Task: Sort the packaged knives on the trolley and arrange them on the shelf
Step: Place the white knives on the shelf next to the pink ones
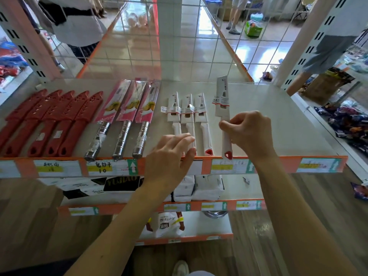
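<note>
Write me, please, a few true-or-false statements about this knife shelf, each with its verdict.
1. The right hand pinches a white-handled knife in a white card sleeve. True.
2. Three pink-packaged knives with steel handles lie on the pale metal shelf. True.
3. The red plastic-sheathed knives lie at the shelf's right end. False: at its left end.
4. The left hand grips a steel-handled knife. False: it is open and holds nothing.

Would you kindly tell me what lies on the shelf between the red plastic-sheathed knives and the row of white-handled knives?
In the head view, three steel-handled knives in pink card sleeves lie side by side between them.
</note>
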### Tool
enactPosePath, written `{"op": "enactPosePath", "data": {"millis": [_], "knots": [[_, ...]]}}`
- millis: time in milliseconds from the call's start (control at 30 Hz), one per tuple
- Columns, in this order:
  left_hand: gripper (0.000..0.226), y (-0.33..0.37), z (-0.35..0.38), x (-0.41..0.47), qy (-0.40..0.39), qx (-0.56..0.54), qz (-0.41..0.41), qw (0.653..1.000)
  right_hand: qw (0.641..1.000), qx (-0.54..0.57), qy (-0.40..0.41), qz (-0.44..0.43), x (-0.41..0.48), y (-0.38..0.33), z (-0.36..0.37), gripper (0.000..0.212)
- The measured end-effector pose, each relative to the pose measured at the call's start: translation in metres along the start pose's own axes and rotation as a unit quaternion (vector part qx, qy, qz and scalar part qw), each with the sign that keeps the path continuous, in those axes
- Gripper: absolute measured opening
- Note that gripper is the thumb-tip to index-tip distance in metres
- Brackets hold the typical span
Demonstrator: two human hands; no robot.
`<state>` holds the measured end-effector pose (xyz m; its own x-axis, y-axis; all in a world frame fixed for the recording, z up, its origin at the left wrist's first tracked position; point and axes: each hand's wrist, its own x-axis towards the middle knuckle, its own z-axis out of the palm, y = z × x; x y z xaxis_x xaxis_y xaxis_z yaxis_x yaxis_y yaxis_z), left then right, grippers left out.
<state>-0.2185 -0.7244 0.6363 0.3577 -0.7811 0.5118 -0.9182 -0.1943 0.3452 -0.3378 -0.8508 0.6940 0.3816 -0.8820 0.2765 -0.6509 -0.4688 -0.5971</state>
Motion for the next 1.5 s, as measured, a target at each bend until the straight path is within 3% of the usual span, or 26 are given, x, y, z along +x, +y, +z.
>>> {"op": "enactPosePath", "data": {"millis": [300, 733, 1500], "knots": [[0.039, -0.012, 0.014, -0.004, 0.043, 0.024, 0.066, 0.997, 0.997, -0.04, -0.055, 0.029, 0.025, 0.01, 0.017, 0.029], [0.029, -0.013, 0.018, -0.005, 0.078, 0.063, 0.081, 0.992, 0.996, -0.076, -0.051, 0.013, 0.025, 0.02, 0.026, 0.031], [0.034, -0.012, 0.014, -0.005, 0.049, 0.038, 0.071, 0.996, 0.987, -0.141, -0.076, -0.019, 0.018, 0.01, 0.028, 0.028]]}}
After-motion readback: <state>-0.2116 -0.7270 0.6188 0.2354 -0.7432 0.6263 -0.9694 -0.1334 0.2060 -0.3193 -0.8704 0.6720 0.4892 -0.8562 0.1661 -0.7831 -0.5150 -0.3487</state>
